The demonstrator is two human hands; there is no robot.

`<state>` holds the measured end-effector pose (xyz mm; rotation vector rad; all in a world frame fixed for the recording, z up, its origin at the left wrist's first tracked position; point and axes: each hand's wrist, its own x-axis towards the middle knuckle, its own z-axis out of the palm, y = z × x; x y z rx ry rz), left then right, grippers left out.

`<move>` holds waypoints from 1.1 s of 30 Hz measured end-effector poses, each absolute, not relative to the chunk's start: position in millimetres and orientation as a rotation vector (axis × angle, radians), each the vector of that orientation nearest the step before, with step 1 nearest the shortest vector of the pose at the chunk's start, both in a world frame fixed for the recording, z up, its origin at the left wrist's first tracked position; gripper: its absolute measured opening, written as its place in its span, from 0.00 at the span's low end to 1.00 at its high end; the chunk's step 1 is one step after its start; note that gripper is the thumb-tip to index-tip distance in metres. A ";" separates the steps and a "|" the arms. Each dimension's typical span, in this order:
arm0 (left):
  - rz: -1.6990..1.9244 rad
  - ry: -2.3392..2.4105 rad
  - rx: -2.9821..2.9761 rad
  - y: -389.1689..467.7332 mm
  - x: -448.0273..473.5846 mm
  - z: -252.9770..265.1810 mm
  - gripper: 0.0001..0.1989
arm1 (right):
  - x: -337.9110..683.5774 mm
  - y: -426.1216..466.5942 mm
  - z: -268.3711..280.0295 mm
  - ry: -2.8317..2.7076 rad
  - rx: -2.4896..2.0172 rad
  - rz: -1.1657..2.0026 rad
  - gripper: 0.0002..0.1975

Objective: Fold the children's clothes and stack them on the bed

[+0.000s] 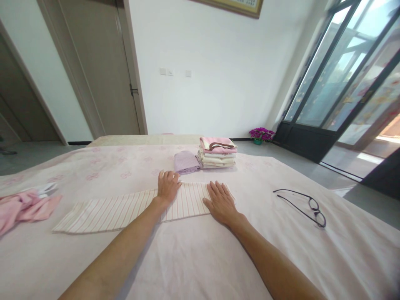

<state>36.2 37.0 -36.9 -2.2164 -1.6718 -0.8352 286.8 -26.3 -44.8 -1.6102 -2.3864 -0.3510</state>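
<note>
A long folded strip of cream clothing with pink stripes (121, 212), perhaps trousers, lies across the bed in front of me. My left hand (168, 186) rests at the strip's far edge near its middle, fingers apart and slightly bent, tips partly hidden. Flat on the right end of the strip is my right hand (221, 203), its fingers stretched out. Just beyond my left hand sits a folded lilac garment (186, 161). It touches a stack of folded clothes (218, 154), with a pink piece with brown trim on top.
Crumpled pink clothing (25, 208) lies at the far left of the pale pink bed sheet (184, 258). Black-framed glasses (312, 208) lie unfolded on the right. Purple flowers in a green pot (260, 135) stand on the floor by the glass door (331, 91).
</note>
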 end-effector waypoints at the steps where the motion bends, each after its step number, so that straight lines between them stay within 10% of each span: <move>1: -0.840 -1.586 -2.265 36.2 36.2 -37.5 0.11 | 286.9 -25.3 -47.0 -2.389 -1.625 -0.356 0.32; 11: -0.416 -0.991 -3.022 23.7 30.6 -43.4 0.27 | 290.8 -23.2 -46.7 -2.386 -1.659 -0.385 0.33; 33: -0.178 -1.769 -2.466 -77.5 -210.4 -54.4 0.30 | 299.4 -8.6 -62.2 -2.393 -1.624 -0.545 0.32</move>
